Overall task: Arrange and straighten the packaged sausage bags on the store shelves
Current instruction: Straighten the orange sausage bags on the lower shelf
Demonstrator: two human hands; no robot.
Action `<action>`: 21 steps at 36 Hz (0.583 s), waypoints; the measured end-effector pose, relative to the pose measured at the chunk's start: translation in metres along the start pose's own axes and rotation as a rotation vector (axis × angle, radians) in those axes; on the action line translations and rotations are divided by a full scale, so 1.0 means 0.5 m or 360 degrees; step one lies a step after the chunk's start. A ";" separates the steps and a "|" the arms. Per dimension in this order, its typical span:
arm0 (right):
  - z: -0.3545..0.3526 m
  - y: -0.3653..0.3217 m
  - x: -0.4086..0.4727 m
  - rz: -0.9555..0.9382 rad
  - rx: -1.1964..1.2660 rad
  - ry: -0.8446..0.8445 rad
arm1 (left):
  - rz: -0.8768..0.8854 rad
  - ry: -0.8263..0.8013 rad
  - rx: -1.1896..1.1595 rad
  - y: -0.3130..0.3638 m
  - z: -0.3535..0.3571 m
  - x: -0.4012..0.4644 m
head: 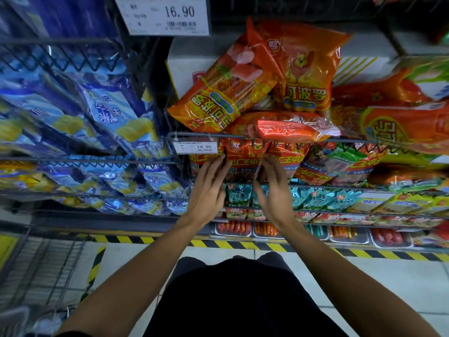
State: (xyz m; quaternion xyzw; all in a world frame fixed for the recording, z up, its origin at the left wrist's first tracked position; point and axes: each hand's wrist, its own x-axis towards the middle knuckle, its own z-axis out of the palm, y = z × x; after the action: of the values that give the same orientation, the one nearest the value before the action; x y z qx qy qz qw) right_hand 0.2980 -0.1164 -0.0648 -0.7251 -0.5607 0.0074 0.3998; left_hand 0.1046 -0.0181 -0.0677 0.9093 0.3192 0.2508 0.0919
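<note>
Both hands reach into the red sausage-bag row on a wire shelf, landmark = small price tag (195, 147) reading 19.90 clipped to the shelf's front wire rail (340, 140). Left hand (208, 190) sits just below the tag, fingers straight and spread, fingertips touching the left edge of a red sausage bag (244, 152) standing just right of the tag. Right hand (275, 190) further right of the tag, fingers straight and together, tips against the same bag's right edge; the bag sits between the two hands, neither hand curled round it, both open-fingered. More red bags of the same print (289, 156) line the row right of the tag. Above the tag, orange sausage bags lie in a loose heap: one tilted upside down (218, 98), one upright (307, 69), a shiny red pack (284, 128) lying across the rail. Behind the heap, a white carton (184, 66). Well above the tag, a larger price label (161, 14) reading 16.90. Left of the tag, blue-and-yellow snack bags (109, 110) in wire racks. Below the tag, teal packets (239, 194), then trays of loose sausages (234, 227), then yellow-black hazard tape (218, 243) on the floor.
</note>
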 end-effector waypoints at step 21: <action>-0.047 -0.018 -0.014 -0.0039 -0.0232 -0.0440 | -0.0098 -0.0493 0.0300 0.002 -0.029 0.031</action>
State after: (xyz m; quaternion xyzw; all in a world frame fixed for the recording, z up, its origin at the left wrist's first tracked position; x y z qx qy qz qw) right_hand 0.2991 -0.1349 -0.0467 -0.7372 -0.6183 0.0617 0.2652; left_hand 0.1083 -0.0091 -0.0488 0.9313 0.3511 0.0739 0.0621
